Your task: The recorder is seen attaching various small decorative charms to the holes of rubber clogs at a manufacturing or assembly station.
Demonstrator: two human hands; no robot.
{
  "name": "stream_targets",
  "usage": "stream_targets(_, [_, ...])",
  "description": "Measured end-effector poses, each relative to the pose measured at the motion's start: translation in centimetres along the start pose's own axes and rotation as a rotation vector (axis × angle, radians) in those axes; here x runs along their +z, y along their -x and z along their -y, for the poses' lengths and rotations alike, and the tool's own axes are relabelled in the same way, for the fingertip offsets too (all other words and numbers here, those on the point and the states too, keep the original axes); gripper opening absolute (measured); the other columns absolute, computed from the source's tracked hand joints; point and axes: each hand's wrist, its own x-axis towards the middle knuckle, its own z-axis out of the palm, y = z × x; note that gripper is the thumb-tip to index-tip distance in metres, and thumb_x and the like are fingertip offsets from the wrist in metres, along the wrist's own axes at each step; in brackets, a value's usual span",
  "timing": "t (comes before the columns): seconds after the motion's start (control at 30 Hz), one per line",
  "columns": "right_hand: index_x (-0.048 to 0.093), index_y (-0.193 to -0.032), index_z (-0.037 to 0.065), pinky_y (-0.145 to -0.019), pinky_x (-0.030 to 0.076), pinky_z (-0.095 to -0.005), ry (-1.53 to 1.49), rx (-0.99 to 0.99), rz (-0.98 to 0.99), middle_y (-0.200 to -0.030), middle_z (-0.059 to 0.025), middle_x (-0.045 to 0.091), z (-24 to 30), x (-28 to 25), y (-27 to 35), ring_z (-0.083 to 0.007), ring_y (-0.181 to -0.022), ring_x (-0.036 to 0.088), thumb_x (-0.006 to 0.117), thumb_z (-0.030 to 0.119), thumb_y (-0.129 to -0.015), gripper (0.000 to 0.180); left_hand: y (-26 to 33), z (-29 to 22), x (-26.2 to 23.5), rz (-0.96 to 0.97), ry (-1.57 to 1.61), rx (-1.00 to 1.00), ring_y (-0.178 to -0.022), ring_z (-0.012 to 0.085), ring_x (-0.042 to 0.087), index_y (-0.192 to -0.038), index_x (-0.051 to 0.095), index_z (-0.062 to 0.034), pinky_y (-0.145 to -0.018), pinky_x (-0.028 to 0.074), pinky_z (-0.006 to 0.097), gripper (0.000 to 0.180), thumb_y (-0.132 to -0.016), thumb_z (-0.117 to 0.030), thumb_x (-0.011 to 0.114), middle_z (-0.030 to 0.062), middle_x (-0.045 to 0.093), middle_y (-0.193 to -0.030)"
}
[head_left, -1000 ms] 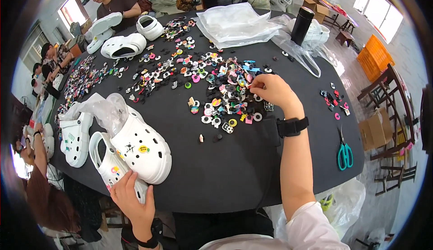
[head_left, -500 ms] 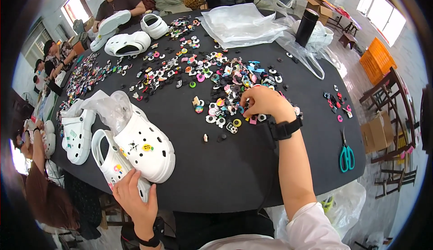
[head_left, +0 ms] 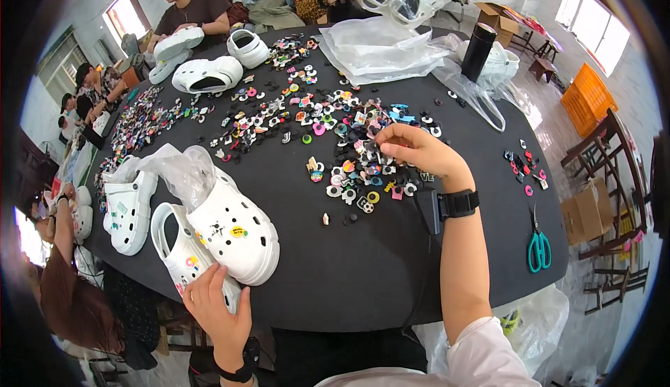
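Right hand (head_left: 419, 153) shifted over charms (head_left: 359, 170), narrowed, grip unclear, left hand (head_left: 222, 311) spread on clog (head_left: 183, 256), scissors (head_left: 534, 251), bottle (head_left: 478, 53)

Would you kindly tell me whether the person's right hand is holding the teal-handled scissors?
No, the scissors lie on the black table, while the right hand is over the charm pile.

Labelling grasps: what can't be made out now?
Head view, too small: whether the right hand pinches anything; multicoloured charms crowd behind.
Head view, hidden: part of the nearest white perforated clog, under the left hand.
Head view, hidden: part of the far-right white clog, behind the black cylindrical bottle.
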Motion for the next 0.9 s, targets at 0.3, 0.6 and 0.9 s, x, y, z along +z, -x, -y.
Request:
stream_targets(0.3, [0.066, -0.108, 0.003, -0.065, 0.053, -0.0230, -0.123, 0.188, -0.100, -0.091, -0.0025, 0.067, -1.7, 0.1, -0.4, -0.0091, -0.075, 0.064, 0.071, 0.017, -0.091, 0.023, -0.1, -0.2, -0.1, -0.005, -0.004, 0.007, -0.120, 0.0293, 0.052, -0.123, 0.056, -0.0058, -0.110, 0.024, 0.049, 0.053, -0.076, -0.021, 0.074, 0.0131, 0.059, -0.125])
stream_targets(0.6, [0.066, -0.122, 0.003, -0.072, 0.057, -0.0265, -0.168, 0.223, -0.186, -0.099, -0.0079, 0.072, -2.3, 0.0, -0.4, -0.0148, -0.088, 0.070, 0.070, 0.016, -0.091, 0.033, -0.1, -0.3, -0.2, 0.011, -0.021, 0.005, -0.120, 0.0295, 0.052, -0.123, 0.056, -0.0041, -0.109, 0.025, 0.049, 0.053, -0.077, -0.022, 0.074, 0.0134, 0.059, -0.125])
stream_targets(0.9, [0.064, -0.125, 0.004, -0.072, 0.058, -0.0279, -0.180, 0.254, -0.207, -0.097, -0.0091, 0.073, -2.1, 0.0, -0.5, -0.0177, -0.092, 0.072, 0.065, 0.013, -0.094, 0.032, -0.1, -0.1, -0.2, 0.007, -0.015, 0.020, -0.119, 0.0295, 0.052, -0.123, 0.057, -0.0036, -0.109, 0.025, 0.048, 0.052, -0.078, -0.023, 0.073, 0.0136, 0.059, -0.124])
